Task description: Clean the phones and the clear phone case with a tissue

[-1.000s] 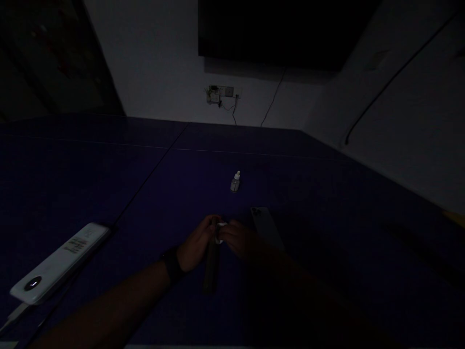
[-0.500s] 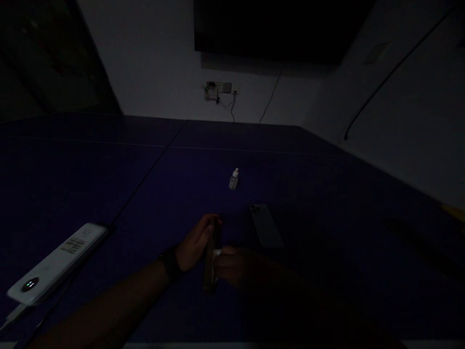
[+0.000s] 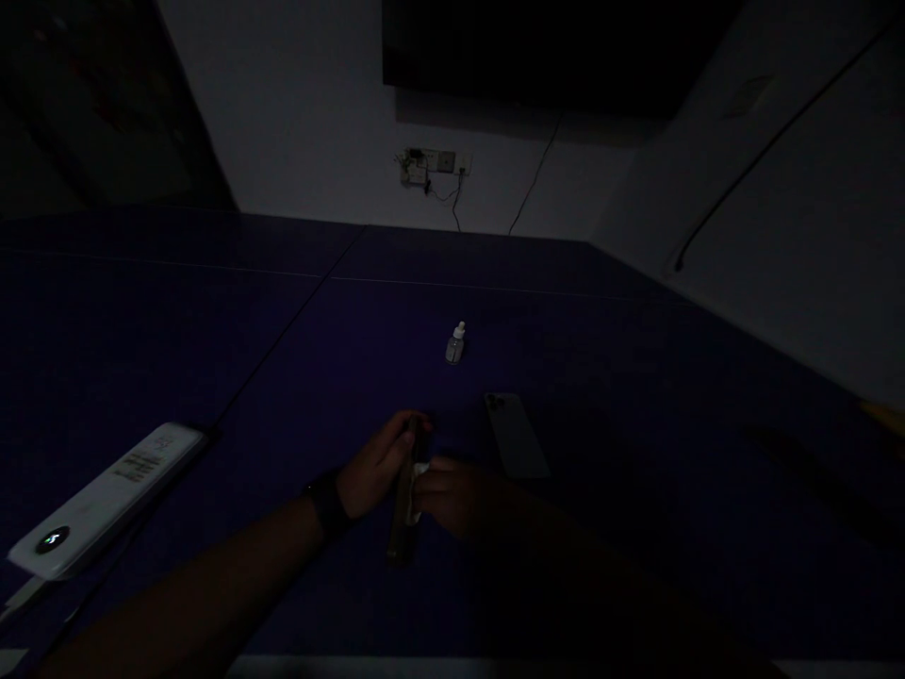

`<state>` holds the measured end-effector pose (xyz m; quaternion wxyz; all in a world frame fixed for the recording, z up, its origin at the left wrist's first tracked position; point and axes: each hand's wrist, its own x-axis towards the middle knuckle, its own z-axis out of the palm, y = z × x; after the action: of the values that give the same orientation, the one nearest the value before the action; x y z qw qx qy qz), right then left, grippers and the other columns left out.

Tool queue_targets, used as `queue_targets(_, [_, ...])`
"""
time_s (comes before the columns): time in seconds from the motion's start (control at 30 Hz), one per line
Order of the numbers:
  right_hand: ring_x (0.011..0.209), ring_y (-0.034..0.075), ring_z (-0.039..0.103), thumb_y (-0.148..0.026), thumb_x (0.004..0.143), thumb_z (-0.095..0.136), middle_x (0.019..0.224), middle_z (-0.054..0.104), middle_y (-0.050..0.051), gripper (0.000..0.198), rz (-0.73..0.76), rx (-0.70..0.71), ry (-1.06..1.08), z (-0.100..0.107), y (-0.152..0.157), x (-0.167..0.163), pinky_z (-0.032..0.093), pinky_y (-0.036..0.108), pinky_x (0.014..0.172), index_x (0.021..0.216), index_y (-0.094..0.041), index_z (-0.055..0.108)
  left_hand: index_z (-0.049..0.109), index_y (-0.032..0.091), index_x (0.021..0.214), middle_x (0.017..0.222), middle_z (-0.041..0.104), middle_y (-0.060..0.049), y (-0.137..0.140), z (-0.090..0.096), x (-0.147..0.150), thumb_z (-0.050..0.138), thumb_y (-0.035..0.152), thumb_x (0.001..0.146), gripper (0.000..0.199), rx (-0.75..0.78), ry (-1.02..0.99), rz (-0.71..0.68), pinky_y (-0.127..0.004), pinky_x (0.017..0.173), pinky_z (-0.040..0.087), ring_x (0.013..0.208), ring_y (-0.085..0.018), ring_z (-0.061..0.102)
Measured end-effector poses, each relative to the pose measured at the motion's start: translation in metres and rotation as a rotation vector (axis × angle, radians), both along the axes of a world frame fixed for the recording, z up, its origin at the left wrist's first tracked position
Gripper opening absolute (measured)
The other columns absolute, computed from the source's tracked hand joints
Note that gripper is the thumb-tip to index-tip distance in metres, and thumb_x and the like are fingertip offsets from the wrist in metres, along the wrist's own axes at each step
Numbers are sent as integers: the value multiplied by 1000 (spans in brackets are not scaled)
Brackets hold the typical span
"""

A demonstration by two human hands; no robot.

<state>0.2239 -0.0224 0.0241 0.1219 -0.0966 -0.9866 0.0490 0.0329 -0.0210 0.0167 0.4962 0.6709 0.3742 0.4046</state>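
In the dim head view, my left hand (image 3: pixel 374 467) grips the far end of a long, narrow brownish object (image 3: pixel 399 533), its thumb on the near side and fingers curled around the top. The object is seen along a slim edge, and its exact kind is too dark to make out. My right hand (image 3: pixel 449 495) is closed on a crumpled white tissue or cloth (image 3: pixel 414 514), pressed against the object's right side. A bluish-grey phone (image 3: pixel 518 438) lies to the right with its camera side up. Beyond both hands stands a small clear bottle (image 3: pixel 454 351) with a white top.
A white power strip-like device (image 3: pixel 106 500) with a lit round display lies at left, a cable (image 3: pixel 28 594) at its near end. The dark blue tabletop (image 3: pixel 318 377) reaches toward a wall with sockets (image 3: pixel 442 162) below a dark screen (image 3: pixel 551 57).
My right hand and the white tissue or cloth have shifted slightly up along the object. The object's near end has swung a little left. The view has tilted slightly down.
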Motion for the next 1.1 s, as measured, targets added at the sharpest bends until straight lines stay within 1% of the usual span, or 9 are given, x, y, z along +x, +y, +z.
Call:
queue_targets(0.1, [96,15,64,-8,100,43,97,71,5,25,125,-19,-48,11,-22,-1,44,29,95,91,-16,65,53,21,124,117,64,-8,-1,1,-1,35,57,102,45,24,42,18,-38,93,45,105,-25,58])
queue_targets(0.17, [94,15,63,-8,100,44,95,71,5,24,133,-6,-54,10,-24,-1,45,29,93,91,-16,65,54,21,124,113,64,-7,0,0,-1,36,55,102,44,27,55,15,-37,90,46,100,-24,59])
queue_targets(0.3, [88,17,62,-9,101,41,92,70,5,25,4,51,-2,-7,7,2,46,32,83,95,-16,65,53,19,122,105,64,-7,1,-1,0,36,56,102,46,7,7,-20,-35,82,49,90,-22,60])
queue_targets(0.43, [88,19,61,-8,101,39,93,69,8,26,-186,99,36,-20,41,7,46,34,80,94,-15,63,55,19,122,109,65,-8,2,3,0,37,56,102,46,19,18,-42,-37,91,48,100,-25,61])
queue_targets(0.53, [89,19,61,-8,101,39,95,68,9,25,-225,92,63,-19,45,8,46,34,82,94,-14,63,55,18,123,111,66,-8,3,4,-1,38,55,102,46,30,25,-34,-37,95,46,103,-25,60])
queue_targets(0.73, [89,18,62,-6,98,41,90,69,7,24,-87,11,45,-10,13,3,47,33,84,91,-15,63,52,19,124,113,64,-8,2,-1,-1,37,55,102,44,11,9,-25,-36,87,47,98,-24,60])
queue_targets(0.93, [95,14,63,-8,99,46,96,71,4,21,95,-74,-33,4,-27,1,45,28,89,95,-18,64,54,21,121,100,62,-5,-1,3,-1,36,56,102,43,37,40,-7,-33,77,45,84,-21,56])
queue_targets(1.0, [97,14,63,-9,99,46,98,71,4,20,93,-68,-37,3,-24,1,44,29,91,97,-18,64,55,21,120,97,62,-4,-1,4,-1,36,56,102,44,34,38,-11,-33,77,46,83,-20,56])
queue_targets(1.1, [94,16,64,-7,98,46,96,71,5,20,14,-4,-52,-4,0,2,45,32,89,94,-16,64,55,19,119,101,63,-6,2,2,-1,37,56,102,45,34,19,-29,-34,82,46,88,-22,58])
